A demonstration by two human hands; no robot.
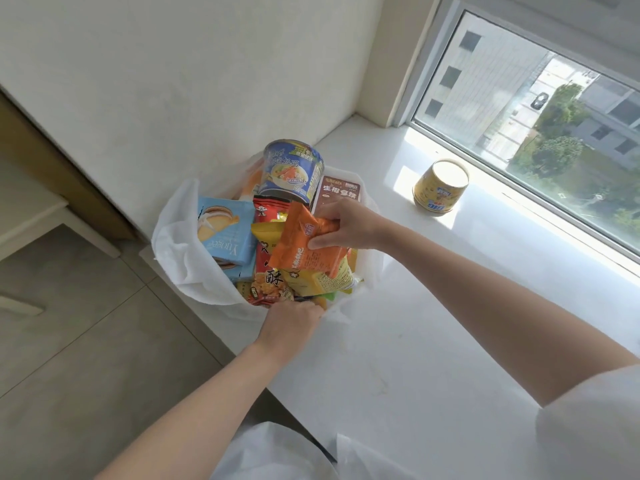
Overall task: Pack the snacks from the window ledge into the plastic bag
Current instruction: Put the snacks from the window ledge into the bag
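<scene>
A white plastic bag [180, 251] stands open at the left end of the white window ledge [415, 334], full of snacks. Inside it are a blue noodle cup [294, 171], a light blue box [225, 233], a brown packet [341, 194] and yellow and red packets [273, 271]. My right hand [349, 226] holds an orange snack packet [301, 240] over the bag's mouth. At the bag's near rim, my left hand [291, 325] grips the edge of the plastic. A yellow cup [440, 187] stands upside down on the ledge by the window, apart from both hands.
A white wall rises behind the bag. The window glass [554, 133] runs along the ledge's far right side. Grey floor tiles [86, 341] and a pale furniture edge [41, 216] lie to the left, below the ledge.
</scene>
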